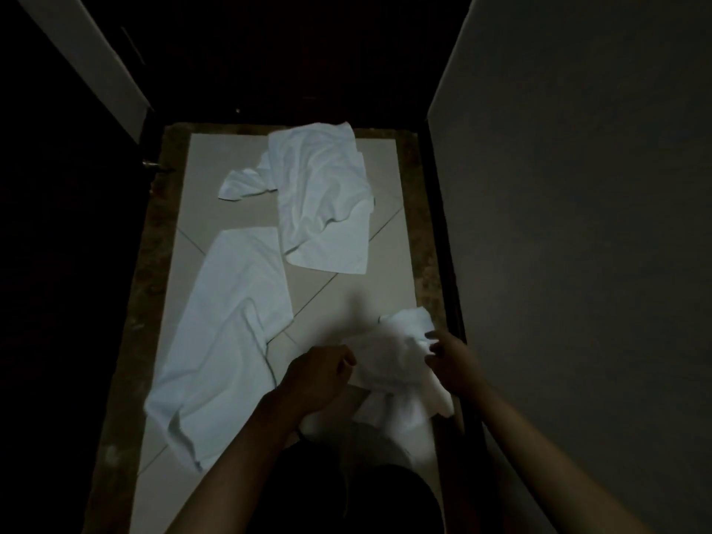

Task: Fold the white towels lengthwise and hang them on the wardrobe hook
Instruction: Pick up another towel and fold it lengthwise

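Three white towels lie on a pale tiled floor [331, 302] in a dim, narrow space. A crumpled towel [397, 364] is bunched at the near right, between my hands. My left hand [319, 375] grips its left edge with curled fingers. My right hand [447, 356] pinches its upper right part. A long towel [227, 341] lies spread out on the left. A second rumpled towel [323, 198] lies farther away in the middle. No wardrobe hook shows in this view.
A dark brown border [150, 264] frames the tiles on both sides. A grey wall or panel [578, 225] rises close on the right. A pale door [92, 59] stands at the far left, with darkness beyond the floor's far end.
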Motion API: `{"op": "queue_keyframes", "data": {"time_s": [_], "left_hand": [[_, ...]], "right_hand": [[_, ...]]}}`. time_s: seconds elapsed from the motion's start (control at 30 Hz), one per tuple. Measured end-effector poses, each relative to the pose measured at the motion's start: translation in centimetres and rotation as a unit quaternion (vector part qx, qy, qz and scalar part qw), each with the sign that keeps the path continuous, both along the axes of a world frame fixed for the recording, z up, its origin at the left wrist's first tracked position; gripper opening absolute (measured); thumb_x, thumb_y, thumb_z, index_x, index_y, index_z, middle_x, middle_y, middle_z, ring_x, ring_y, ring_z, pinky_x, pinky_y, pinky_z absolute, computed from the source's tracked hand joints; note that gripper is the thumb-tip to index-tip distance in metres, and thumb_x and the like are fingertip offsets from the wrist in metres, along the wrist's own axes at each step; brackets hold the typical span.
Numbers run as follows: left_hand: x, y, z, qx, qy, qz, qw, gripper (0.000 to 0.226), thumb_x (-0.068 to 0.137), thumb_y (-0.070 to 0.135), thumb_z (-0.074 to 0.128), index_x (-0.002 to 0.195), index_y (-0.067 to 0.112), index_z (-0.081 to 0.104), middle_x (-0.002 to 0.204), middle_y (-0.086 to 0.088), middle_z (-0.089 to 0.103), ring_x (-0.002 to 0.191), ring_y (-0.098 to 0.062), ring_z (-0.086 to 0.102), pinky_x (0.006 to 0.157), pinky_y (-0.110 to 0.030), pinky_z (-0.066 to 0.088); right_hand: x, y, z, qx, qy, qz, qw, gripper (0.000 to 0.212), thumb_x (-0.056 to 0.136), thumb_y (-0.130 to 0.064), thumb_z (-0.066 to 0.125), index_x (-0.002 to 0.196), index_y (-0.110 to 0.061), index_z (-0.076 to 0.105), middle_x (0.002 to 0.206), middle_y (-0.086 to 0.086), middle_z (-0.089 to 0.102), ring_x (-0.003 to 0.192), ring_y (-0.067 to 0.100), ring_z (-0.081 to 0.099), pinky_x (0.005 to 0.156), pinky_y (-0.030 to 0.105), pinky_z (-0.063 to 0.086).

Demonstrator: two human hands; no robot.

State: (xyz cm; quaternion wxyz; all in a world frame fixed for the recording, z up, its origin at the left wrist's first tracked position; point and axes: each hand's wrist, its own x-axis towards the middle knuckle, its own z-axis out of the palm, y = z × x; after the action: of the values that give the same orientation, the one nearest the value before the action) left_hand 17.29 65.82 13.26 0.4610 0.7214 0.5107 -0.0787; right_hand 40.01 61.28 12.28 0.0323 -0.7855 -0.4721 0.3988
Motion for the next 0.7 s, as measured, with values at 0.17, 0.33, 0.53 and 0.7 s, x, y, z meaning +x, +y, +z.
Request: {"op": "queue_keyframes", "data": {"time_s": [0.17,0.33,0.53,0.7], "left_hand": [[1.3,2.4,-9.4,-0.031,0.037,-0.123,0.991,0.030,0.099,0.025,0.042,0.125,0.016,0.055,0.127,-0.006,0.058,0.112,-0.019,0.056,0.089,-0.026,0.041],[2.6,6.2,-16.0,-0.045,0.119,-0.224,0.966,0.034,0.098,0.025,0.044,0.128,0.012,0.053,0.132,-0.009,0.054,0.117,-0.023,0.052,0.095,-0.033,0.040],[4.8,9.1,-20.2,-0.015,0.135,-0.240,0.961,0.037,0.097,0.028,0.048,0.129,0.010,0.052,0.131,-0.011,0.055,0.110,-0.023,0.054,0.091,-0.027,0.039],[6.1,10.0,-20.2,0.038,0.103,-0.192,0.975,0.043,0.095,0.029,0.052,0.133,0.011,0.048,0.134,-0.011,0.052,0.120,-0.025,0.049,0.095,-0.029,0.037]], "right_hand": [[-0.5,0.9,-10.0,0.020,-0.015,-0.014,1.000,0.055,0.087,-0.005,0.060,0.138,-0.009,0.040,0.131,0.013,0.054,0.119,0.026,0.052,0.097,0.031,0.043],[0.1,3.0,-19.2,0.021,-0.096,0.066,0.993,0.050,0.090,-0.009,0.055,0.139,-0.014,0.042,0.140,0.006,0.047,0.128,0.020,0.043,0.107,0.032,0.034],[0.9,5.4,-27.9,0.052,-0.205,0.290,0.933,0.071,0.085,-0.035,0.064,0.145,-0.021,0.030,0.155,0.011,0.022,0.145,0.026,0.008,0.118,0.037,0.008],[0.7,6.2,-29.4,0.145,-0.201,0.292,0.924,0.026,0.092,-0.024,0.052,0.116,-0.020,0.061,0.149,0.008,0.036,0.145,0.026,0.014,0.116,0.032,0.010]]}}
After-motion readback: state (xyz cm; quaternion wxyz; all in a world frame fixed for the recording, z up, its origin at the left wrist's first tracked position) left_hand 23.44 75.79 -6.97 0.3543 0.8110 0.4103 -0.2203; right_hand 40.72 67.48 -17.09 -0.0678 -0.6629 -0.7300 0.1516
